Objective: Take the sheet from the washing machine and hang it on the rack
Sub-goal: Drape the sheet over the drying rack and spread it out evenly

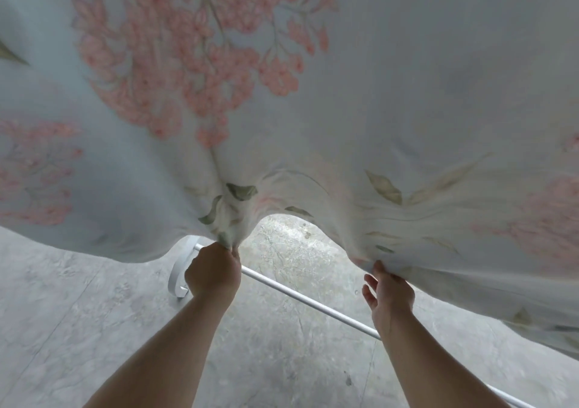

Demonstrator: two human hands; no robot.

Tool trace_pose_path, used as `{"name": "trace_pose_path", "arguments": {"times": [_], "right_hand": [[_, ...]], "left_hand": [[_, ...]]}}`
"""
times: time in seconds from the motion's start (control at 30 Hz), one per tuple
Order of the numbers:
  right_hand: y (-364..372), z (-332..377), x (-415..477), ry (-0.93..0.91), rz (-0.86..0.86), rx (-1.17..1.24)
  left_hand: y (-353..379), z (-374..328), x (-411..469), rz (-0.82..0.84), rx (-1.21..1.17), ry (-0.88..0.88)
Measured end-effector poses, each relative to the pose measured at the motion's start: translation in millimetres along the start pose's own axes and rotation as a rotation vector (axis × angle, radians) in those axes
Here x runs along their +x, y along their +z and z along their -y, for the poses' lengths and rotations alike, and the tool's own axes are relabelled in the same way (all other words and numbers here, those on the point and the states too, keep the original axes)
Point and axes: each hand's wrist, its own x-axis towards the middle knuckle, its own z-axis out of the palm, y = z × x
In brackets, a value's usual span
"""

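A pale sheet (376,94) printed with pink flowers and green leaves billows across the whole upper view, its lower edge hanging above the floor. My left hand (214,271) grips a bunched fold of that edge in a closed fist. My right hand (388,291) pinches the edge further right between thumb and forefinger, the other fingers loose. Below both hands runs the white bar of the rack (300,296), slanting from upper left to lower right, with a curved white foot (177,277) at its left end. The sheet hides the rest of the rack. No washing machine is in view.
Grey mottled concrete floor (94,329) spreads under the rack and around both forearms. The sheet blocks everything ahead and above.
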Motion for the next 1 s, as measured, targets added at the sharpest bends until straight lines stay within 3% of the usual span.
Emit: {"name": "trace_pose_path", "arguments": {"times": [0.17, 0.37, 0.6, 0.87, 1.0], "right_hand": [[-8.7, -3.5, -16.0, 0.14, 0.252, -0.096], [-3.0, 51.4, -90.0, 0.044, 0.451, -0.269], [-18.8, 185.1, -259.2, -0.141, 0.683, -0.31], [-34.8, 340.9, -451.7, -0.402, 0.919, -0.272], [-27.1, 422.1, -552.8, -0.573, 0.978, -0.206]], "left_hand": [[3.1, -3.7, -3.2, 0.278, -0.186, -0.109], [-75.4, -16.6, -38.3, 0.238, -0.238, 0.107], [-282.9, -33.2, -122.6, 0.061, -0.472, 0.284], [-524.2, -41.0, -231.0, -0.264, -0.47, 0.455], [-648.1, -47.5, -260.5, -0.344, -0.569, 0.508]]}}
